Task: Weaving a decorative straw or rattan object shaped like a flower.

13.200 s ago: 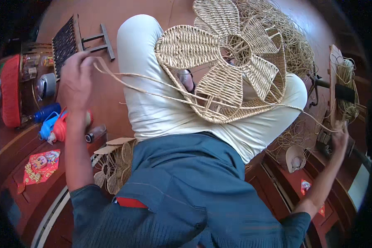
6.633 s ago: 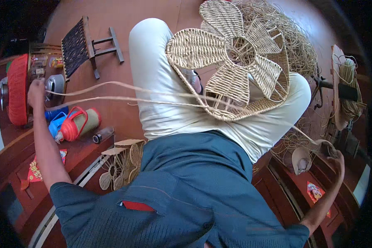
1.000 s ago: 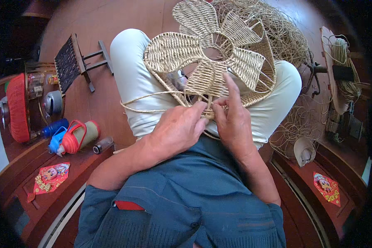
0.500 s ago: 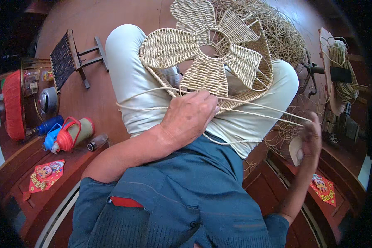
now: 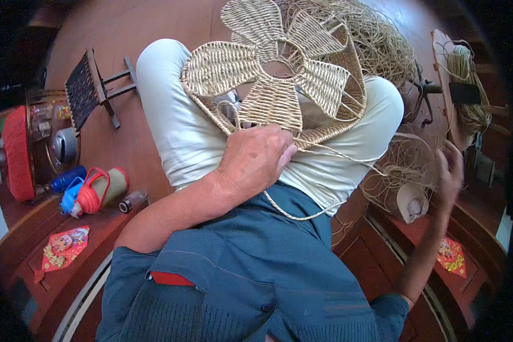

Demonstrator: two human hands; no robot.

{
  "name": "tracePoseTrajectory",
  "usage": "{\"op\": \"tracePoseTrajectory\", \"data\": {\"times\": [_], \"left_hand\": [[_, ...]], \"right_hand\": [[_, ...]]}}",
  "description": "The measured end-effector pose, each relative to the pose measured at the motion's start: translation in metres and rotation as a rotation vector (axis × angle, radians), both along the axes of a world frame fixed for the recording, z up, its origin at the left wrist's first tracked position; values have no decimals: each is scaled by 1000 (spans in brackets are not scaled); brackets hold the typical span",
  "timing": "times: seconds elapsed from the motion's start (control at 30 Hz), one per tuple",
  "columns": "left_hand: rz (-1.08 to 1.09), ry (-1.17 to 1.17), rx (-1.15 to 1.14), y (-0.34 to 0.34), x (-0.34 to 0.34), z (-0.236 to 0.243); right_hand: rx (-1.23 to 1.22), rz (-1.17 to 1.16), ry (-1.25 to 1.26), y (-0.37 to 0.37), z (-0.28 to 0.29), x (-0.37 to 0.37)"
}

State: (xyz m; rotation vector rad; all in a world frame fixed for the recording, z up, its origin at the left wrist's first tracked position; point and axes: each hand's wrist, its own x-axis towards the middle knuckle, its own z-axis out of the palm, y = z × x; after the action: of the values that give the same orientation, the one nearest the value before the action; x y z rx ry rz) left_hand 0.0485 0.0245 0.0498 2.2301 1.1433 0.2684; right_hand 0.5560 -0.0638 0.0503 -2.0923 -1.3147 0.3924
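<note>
A woven straw basket [image 5: 271,105] with flower-petal panels around an open centre rests between my knees. My left hand [image 5: 256,157] is closed over its near rim, just below the lowest petal, with the fingertips hidden. Pale twisted cord [image 5: 347,155] runs from beneath that hand toward the right, curving over my trouser leg. Another length of cord [image 5: 290,216] hangs in a loop below the hand, across my lap. Off to the right, my right hand [image 5: 449,174] is raised and slightly blurred, fingers apart, and I see nothing held in it.
A big heap of loose cord [image 5: 376,43] lies beyond the basket, with more tangled strands [image 5: 407,162] by my right knee. Wound cord [image 5: 467,85] sits at far right. At left are a low stool [image 5: 85,91], a red-topped flask [image 5: 94,194] and a small jar [image 5: 133,201].
My right hand has moved outward to the right and its fingers have spread. The cord stretched taut toward it now lies slack and curved. My left hand stays on the rim.
</note>
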Motion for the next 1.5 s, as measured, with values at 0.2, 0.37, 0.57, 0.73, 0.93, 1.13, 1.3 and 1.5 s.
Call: {"op": "tracePoseTrajectory", "data": {"times": [0.2,0.37,0.57,0.73,0.93,1.13,1.3,1.5], "left_hand": [[-14,-73,-12,2,6,-4],[-21,-66,6,3,6,-8],[-24,-73,-15,4,4,-9],[-35,-69,6,3,5,-9],[-25,-71,-8,4,4,-7],[-36,-24,-47,8,6,1],[-93,-70,-27,10,15,-3],[-45,-5,12,7,7,-1]], "right_hand": [[-67,618,-398,23,26,-265],[-124,589,-295,24,-5,-258],[-135,591,-228,16,12,-253],[-218,690,-136,22,7,-266],[-195,242,232,13,7,-181],[-61,-181,-5,-66,35,141],[273,-675,44,-205,103,358],[-129,-206,-407,-141,83,276]]}}
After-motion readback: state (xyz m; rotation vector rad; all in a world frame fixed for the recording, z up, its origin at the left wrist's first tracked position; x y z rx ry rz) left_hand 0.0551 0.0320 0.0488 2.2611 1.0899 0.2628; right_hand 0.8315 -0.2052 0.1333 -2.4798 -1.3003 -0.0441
